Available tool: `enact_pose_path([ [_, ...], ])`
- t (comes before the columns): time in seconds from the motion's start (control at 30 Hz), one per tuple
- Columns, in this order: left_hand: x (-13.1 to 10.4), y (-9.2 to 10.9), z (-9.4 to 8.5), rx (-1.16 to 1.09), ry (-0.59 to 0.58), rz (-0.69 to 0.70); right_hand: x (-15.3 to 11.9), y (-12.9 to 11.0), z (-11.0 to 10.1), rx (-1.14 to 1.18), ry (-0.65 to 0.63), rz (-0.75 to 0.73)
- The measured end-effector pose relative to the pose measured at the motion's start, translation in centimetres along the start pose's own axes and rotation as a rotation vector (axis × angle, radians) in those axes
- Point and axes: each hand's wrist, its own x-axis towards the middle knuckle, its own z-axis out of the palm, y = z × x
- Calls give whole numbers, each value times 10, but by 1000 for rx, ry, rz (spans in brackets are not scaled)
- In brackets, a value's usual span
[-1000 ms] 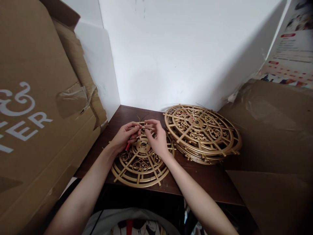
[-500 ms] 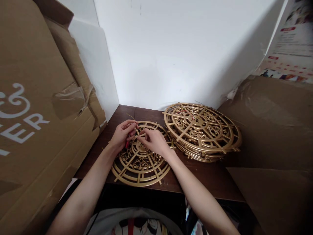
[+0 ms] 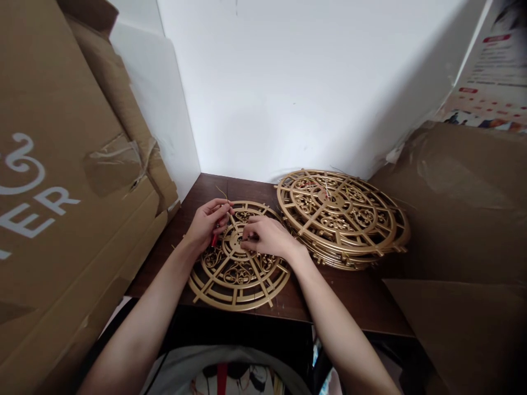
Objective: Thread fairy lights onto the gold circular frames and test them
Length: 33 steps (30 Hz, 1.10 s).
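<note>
A gold openwork disc [image 3: 240, 279] lies flat on the dark wooden table [image 3: 335, 299] in front of me. Over its upper left part, my left hand [image 3: 209, 222] pinches a thin wire [image 3: 223, 192] between thumb and forefinger. A red-handled object [image 3: 214, 240] sits under the same hand's curled fingers; its far end is hidden. My right hand [image 3: 263, 236] is bent over the disc's hub, fingertips drawn together. Whatever they hold is too small to make out.
To the right stands a stack of similar gold discs [image 3: 337, 211] with loose wires on top. Cardboard boxes flank the table at left [image 3: 74, 164] and right [image 3: 457, 192]. A white wall [image 3: 288, 88] rises behind.
My right hand has moved slightly right and down, away from my left hand, and its fingers have curled in toward the hub. My left hand has hardly moved.
</note>
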Motion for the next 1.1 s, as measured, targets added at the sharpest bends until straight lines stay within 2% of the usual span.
enact_pose_path([
  [0.4,-1,-1,3,95,140,59,6,3,10,-15,55,-31],
  [0.8,2,-1,0,73,139,35,10,5,14,-98,50,-46],
  [1.1,1,0,1,68,141,35,10,-2,19,222,162,-96],
])
